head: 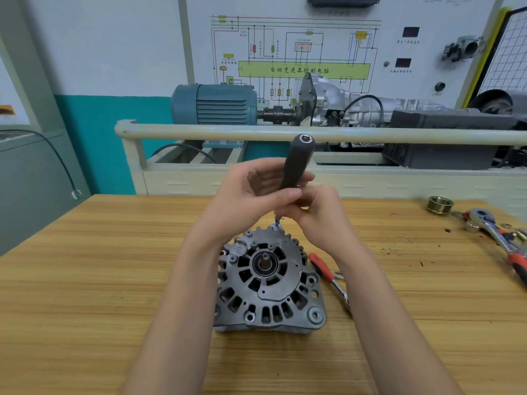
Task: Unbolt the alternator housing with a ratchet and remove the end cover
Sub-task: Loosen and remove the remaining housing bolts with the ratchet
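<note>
Both hands, left hand (251, 195) and right hand (316, 212), grip a dark-handled driver (293, 166) at frame centre. Its tip meets a bolt (276, 226) atop the alternator (271, 283).

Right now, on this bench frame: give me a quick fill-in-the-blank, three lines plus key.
1. Both hands grip a driver with a ____ handle.
2. Its tip meets a bolt on the alternator's ____ edge.
3. The brass-coloured pulley sits at the table's far ____ corner.

Missing words: black; far; right
</note>
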Demonstrator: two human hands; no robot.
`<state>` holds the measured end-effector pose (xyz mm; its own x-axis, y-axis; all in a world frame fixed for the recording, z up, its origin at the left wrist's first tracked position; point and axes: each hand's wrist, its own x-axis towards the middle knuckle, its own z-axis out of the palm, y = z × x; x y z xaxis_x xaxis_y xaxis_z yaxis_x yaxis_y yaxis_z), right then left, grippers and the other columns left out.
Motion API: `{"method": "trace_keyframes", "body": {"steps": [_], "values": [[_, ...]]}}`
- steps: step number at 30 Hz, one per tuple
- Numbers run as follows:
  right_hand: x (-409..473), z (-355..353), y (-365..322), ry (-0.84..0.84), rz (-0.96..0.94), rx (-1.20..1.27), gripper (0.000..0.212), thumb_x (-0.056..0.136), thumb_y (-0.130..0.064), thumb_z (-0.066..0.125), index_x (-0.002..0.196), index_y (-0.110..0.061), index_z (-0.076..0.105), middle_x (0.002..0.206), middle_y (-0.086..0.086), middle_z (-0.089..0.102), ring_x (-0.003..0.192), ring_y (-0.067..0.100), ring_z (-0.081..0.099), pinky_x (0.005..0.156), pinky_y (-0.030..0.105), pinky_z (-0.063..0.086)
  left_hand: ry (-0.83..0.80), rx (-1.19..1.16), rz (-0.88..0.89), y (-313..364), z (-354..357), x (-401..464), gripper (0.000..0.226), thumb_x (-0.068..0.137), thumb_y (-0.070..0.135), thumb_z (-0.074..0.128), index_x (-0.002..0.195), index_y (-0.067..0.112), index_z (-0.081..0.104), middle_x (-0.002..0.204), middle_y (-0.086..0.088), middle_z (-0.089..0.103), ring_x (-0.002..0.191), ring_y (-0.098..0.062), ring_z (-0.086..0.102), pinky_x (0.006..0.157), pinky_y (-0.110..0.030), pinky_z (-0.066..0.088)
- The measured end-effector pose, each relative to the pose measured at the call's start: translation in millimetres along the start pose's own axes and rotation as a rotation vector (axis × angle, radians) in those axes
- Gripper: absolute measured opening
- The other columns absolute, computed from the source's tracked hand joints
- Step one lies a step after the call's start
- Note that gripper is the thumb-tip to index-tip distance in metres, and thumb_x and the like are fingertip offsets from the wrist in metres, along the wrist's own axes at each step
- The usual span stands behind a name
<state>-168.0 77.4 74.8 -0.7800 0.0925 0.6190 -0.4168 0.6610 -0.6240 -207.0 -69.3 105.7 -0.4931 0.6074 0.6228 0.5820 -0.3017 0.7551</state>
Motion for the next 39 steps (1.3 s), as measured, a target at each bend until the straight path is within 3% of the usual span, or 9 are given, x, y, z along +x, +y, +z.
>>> {"method": "trace_keyframes", "body": {"steps": [3, 8, 13, 15, 20, 23, 27, 34, 39], "values": [[-0.5, -2.2, -1.0, -0.097, 0.040, 0.048, 0.040, 0.083, 0.000, 0.068, 0.074, -0.039, 0.064, 0.069, -0.027, 0.066, 0.078, -0.003, 0.066, 0.076, 0.017, 0.051, 0.020, 0.001, 0.002, 0.2, -6.0, -1.4, 0.036, 0.078, -0.009, 0.068, 0.110, 0.006, 0.065, 0.099, -0.009, 0.073, 0.098, -0.022, 0.070, 0.087, -0.031, 0.054], [-1.5, -1.3, -0.8, -0.028, 0.001, 0.097, 0.033, 0.075, -0.006, 0.079, 0.077, -0.036, 0.066, 0.079, -0.013, 0.071, 0.076, 0.004, 0.068, 0.073, 0.024, 0.055, 0.204, 0.087, 0.056, -1.2, 1.2, 2.5, 0.035, 0.055, 0.012, 0.084, 0.086, 0.014, 0.067, 0.086, -0.006, 0.073, 0.087, -0.025, 0.072, 0.087, -0.035, 0.056], [0.2, 0.5, 1.3, -0.035, -0.011, 0.085, 0.039, 0.079, -0.002, 0.073, 0.069, -0.038, 0.064, 0.066, -0.020, 0.067, 0.070, -0.002, 0.065, 0.069, 0.017, 0.050, 0.000, 0.006, 0.026, -1.9, -2.8, 0.5, 0.036, 0.078, -0.007, 0.069, 0.112, 0.005, 0.064, 0.099, -0.004, 0.073, 0.098, -0.018, 0.070, 0.086, -0.026, 0.053], [0.0, 0.1, 1.2, -0.088, 0.009, 0.099, 0.043, 0.082, 0.000, 0.069, 0.071, -0.041, 0.063, 0.069, -0.028, 0.066, 0.074, -0.005, 0.065, 0.071, 0.013, 0.049, 0.023, 0.003, 0.011, -0.9, -3.7, 0.1, 0.032, 0.075, -0.002, 0.072, 0.105, 0.006, 0.067, 0.092, -0.001, 0.075, 0.093, -0.017, 0.071, 0.082, -0.025, 0.053], [0.6, 2.4, -0.3, -0.043, -0.026, 0.114, 0.036, 0.075, -0.010, 0.079, 0.073, -0.043, 0.065, 0.077, -0.014, 0.069, 0.076, 0.008, 0.067, 0.073, 0.031, 0.056, 0.236, 0.159, 0.051, -2.1, 3.6, 2.6, 0.038, 0.051, 0.019, 0.085, 0.078, 0.002, 0.064, 0.079, -0.001, 0.074, 0.079, -0.016, 0.072, 0.077, -0.028, 0.056], [1.7, 3.9, 2.6, 0.028, -0.026, 0.104, 0.023, 0.072, -0.010, 0.081, 0.073, -0.029, 0.068, 0.074, -0.002, 0.071, 0.073, 0.018, 0.069, 0.070, 0.044, 0.055, 0.228, 0.144, 0.030, -3.0, 7.4, 4.4, 0.040, 0.056, 0.016, 0.084, 0.084, -0.002, 0.063, 0.080, -0.004, 0.072, 0.078, -0.014, 0.071, 0.078, -0.027, 0.055], [1.6, 2.6, 4.1, 0.001, -0.038, 0.079, 0.038, 0.078, -0.003, 0.074, 0.069, -0.039, 0.063, 0.068, -0.016, 0.068, 0.068, 0.007, 0.066, 0.070, 0.034, 0.053, 0.016, 0.029, -0.019, -0.3, -2.3, -0.3, 0.035, 0.080, -0.006, 0.068, 0.114, -0.001, 0.063, 0.101, -0.008, 0.072, 0.099, -0.018, 0.070, 0.087, -0.025, 0.053], [0.6, -1.2, 2.2, -0.067, -0.011, 0.124, 0.037, 0.075, -0.007, 0.078, 0.077, -0.041, 0.063, 0.078, -0.019, 0.067, 0.079, 0.004, 0.066, 0.076, 0.025, 0.054, 0.211, 0.129, 0.060, 1.8, 1.0, 1.2, 0.031, 0.062, 0.004, 0.083, 0.088, 0.013, 0.068, 0.090, -0.006, 0.073, 0.088, -0.020, 0.072, 0.085, -0.029, 0.055], [0.4, -1.3, 1.6, -0.031, 0.003, 0.147, 0.033, 0.075, -0.003, 0.077, 0.069, -0.034, 0.067, 0.071, -0.011, 0.071, 0.071, 0.008, 0.069, 0.071, 0.032, 0.055, -0.017, 0.029, 0.014, 2.1, -1.0, -0.8, 0.042, 0.078, -0.011, 0.067, 0.118, 0.000, 0.060, 0.104, -0.009, 0.070, 0.102, -0.018, 0.069, 0.090, -0.027, 0.052]]}}
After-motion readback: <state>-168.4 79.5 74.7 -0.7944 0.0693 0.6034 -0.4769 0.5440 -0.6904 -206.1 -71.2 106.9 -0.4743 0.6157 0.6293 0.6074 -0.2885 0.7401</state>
